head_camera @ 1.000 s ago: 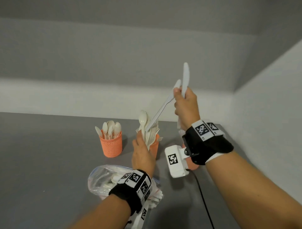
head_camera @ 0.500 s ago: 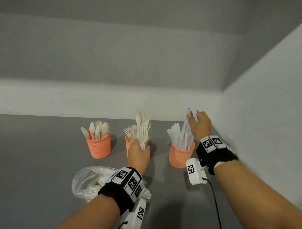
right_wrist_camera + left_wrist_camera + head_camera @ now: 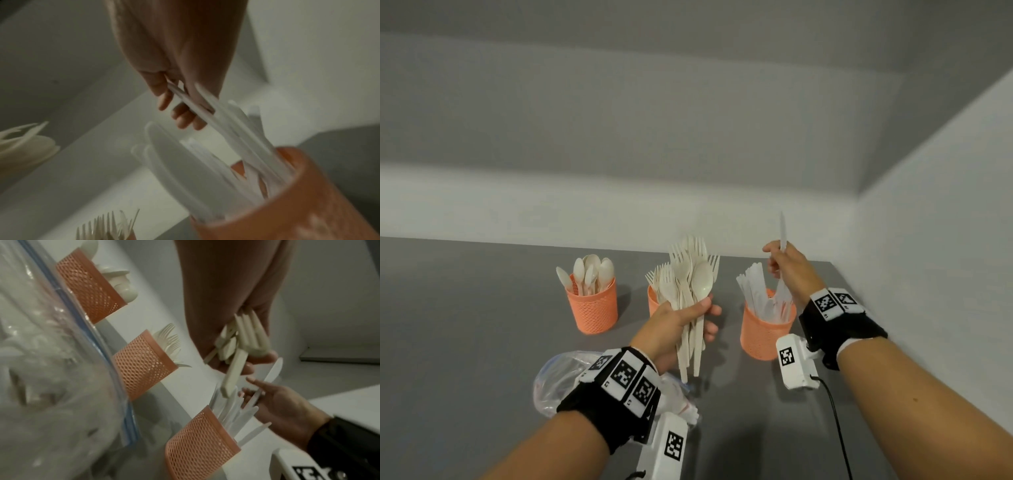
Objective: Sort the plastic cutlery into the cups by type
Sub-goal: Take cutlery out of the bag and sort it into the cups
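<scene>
Three orange mesh cups stand in a row: a spoon cup [image 3: 592, 308], a fork cup [image 3: 653, 301] and a knife cup [image 3: 767, 332]. My left hand [image 3: 681, 325] grips a bundle of cream forks with one spoon [image 3: 693, 287], held upright in front of the fork cup. My right hand [image 3: 787, 265] pinches a white knife [image 3: 782, 233] that stands nearly upright over the knife cup. In the right wrist view the knife [image 3: 197, 107] runs from my fingers down in among the knives in the cup [image 3: 308, 203].
A clear plastic bag [image 3: 558, 377] holding more cutlery lies on the grey table [image 3: 465, 325] under my left wrist. A white wall [image 3: 928, 274] stands close to the right of the knife cup, and another runs behind the cups.
My right hand has come down from high above the table to the knife cup with a knife. My left hand has kept hold of the bundle by the fork cup.
</scene>
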`<state>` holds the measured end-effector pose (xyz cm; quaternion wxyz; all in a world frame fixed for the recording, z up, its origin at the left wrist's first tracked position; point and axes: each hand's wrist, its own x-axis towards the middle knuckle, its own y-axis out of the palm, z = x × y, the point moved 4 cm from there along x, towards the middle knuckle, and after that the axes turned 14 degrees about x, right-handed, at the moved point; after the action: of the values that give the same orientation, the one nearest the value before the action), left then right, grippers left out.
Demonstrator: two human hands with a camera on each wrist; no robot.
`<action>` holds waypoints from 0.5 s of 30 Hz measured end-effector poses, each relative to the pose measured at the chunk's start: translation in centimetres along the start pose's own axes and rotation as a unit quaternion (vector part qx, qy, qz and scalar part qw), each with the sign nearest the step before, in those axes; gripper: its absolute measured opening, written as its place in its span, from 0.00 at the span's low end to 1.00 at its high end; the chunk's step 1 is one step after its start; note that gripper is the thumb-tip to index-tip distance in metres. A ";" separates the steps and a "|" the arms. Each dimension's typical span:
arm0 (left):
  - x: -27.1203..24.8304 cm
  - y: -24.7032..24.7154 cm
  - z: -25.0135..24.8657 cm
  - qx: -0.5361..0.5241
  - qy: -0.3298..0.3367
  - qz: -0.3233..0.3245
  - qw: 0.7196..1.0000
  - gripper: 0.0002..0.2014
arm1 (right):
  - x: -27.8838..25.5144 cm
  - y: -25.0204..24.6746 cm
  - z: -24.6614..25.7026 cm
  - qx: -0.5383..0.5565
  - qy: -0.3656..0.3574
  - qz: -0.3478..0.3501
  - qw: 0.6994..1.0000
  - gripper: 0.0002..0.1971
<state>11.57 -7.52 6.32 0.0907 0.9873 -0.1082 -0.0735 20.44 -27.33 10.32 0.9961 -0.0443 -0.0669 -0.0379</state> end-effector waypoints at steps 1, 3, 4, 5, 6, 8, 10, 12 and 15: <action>0.0 0.0 -0.1 -0.016 -0.005 0.007 1.000 0.04 | -0.1 0.1 -0.7 0.001 0.015 0.009 1.000 0.09; 0.0 -0.1 -0.1 -0.032 -0.010 0.022 0.999 0.03 | -0.5 0.1 -1.2 -0.008 0.031 0.008 0.999 0.13; 0.0 -0.1 -0.1 -0.032 -0.010 0.027 0.999 0.03 | -0.5 0.1 -1.1 -0.020 0.025 -0.003 0.999 0.14; -0.1 -0.2 -0.2 -0.033 -0.010 0.030 0.999 0.03 | -0.4 0.0 -0.8 -0.040 0.006 -0.020 0.999 0.15; -0.1 -0.2 -0.2 -0.034 -0.011 0.030 0.999 0.04 | -0.4 0.0 -0.1 -0.064 -0.024 -0.041 0.997 0.15; -0.1 -0.4 -0.2 -0.035 -0.010 0.026 0.999 0.05 | -0.9 0.3 1.9 -0.091 -0.119 -0.089 0.985 0.14; 0.0 -0.6 -0.3 -0.025 -0.002 0.022 0.999 0.05 | -2.1 1.8 3.9 -0.080 -0.200 -0.085 0.973 0.10; 0.0 -0.8 -0.4 0.000 0.013 0.017 1.000 0.08 | -3.5 4.4 5.0 -0.060 -0.171 -0.005 0.983 0.06; -0.2 -1.0 -1.0 0.038 0.046 0.019 0.998 0.17 | -5.4 8.8 3.8 -0.025 0.009 0.159 0.987 0.13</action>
<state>11.77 -6.35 7.12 0.0596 0.9901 -0.1250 -0.0225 15.37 -17.82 12.55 0.9886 -0.0785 -0.0490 0.1190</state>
